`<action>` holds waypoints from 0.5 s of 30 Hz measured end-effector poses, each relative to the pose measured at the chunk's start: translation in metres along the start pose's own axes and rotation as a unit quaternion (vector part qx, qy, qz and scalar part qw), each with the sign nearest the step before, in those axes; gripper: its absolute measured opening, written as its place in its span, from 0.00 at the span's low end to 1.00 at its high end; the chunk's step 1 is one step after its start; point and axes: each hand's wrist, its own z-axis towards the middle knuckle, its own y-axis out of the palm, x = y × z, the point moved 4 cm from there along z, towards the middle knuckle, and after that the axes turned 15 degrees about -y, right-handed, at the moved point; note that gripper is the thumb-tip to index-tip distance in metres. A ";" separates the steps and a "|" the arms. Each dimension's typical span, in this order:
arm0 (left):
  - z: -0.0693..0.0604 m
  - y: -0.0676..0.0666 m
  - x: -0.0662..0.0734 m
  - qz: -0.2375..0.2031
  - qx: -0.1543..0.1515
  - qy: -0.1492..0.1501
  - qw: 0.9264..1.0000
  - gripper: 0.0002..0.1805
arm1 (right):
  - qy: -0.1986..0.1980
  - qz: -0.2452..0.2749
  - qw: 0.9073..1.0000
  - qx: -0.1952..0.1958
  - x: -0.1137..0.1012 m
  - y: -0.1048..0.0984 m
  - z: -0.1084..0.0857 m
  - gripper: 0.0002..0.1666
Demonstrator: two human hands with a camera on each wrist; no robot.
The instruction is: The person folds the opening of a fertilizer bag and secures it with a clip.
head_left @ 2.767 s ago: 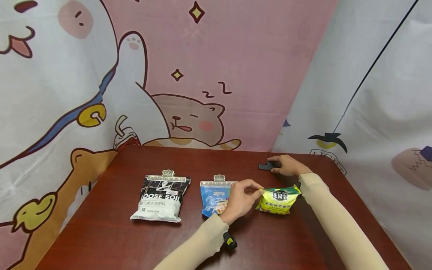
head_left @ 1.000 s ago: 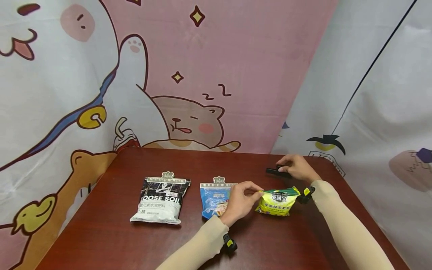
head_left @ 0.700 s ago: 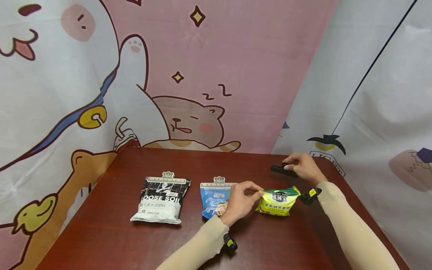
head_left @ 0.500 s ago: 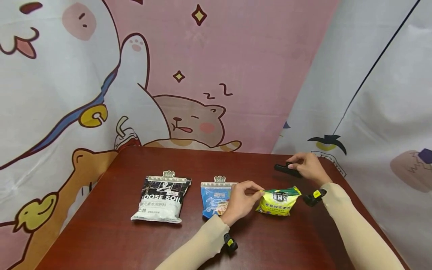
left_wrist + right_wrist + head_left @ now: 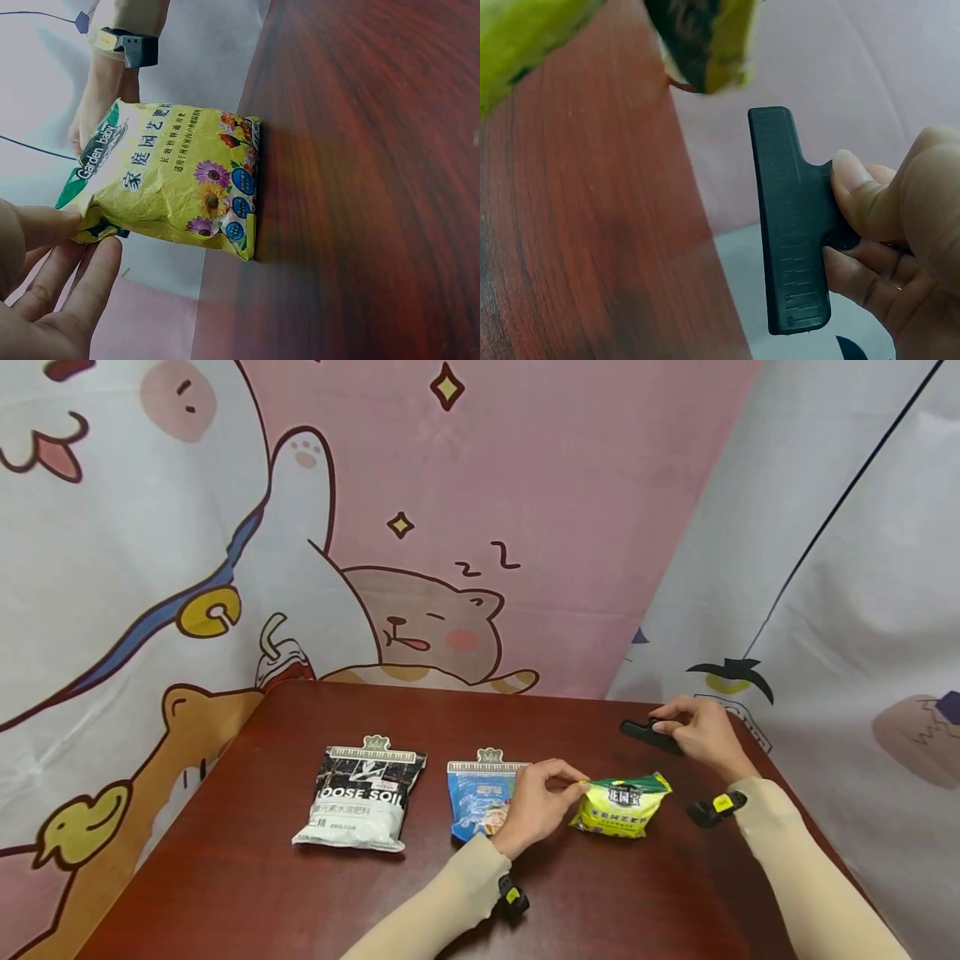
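Note:
A small yellow and green bag of plant fertiliser [image 5: 615, 814] stands on the table at right of centre. My left hand [image 5: 542, 802] pinches its upper left corner between thumb and fingers, seen closely at the bag's top edge in the left wrist view. Beyond the bag, my right hand [image 5: 705, 737] grips a black bag clip [image 5: 640, 732] by its handle. In the right wrist view the clip [image 5: 787, 225] shows a long bar with ruled marks, held apart from the bag, with thumb and fingers pressing the handle [image 5: 840, 225].
A black and white soil bag [image 5: 360, 802] with a piano-patterned clip [image 5: 375, 750] lies at left. A blue bag [image 5: 476, 797] with a similar clip [image 5: 489, 763] lies beside my left hand, which partly hides it. The red-brown table [image 5: 285, 910] meets printed cloth behind.
My right hand has moved right and nearer, carrying the black clip from the back of the table and turning it. My left hand and the yellow bag stay nearly still.

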 end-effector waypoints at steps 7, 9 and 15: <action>-0.001 -0.001 0.002 0.001 0.000 -0.001 1.000 0.04 | -0.010 0.011 1.000 0.025 -0.019 -0.011 -0.005 0.05; -0.001 -0.001 0.002 0.000 -0.001 -0.001 1.000 0.04 | -0.019 0.013 0.999 0.036 -0.026 -0.013 -0.006 0.05; -0.002 -0.001 0.003 -0.001 -0.002 -0.003 1.000 0.04 | -0.042 0.004 0.998 0.051 -0.042 -0.018 -0.010 0.06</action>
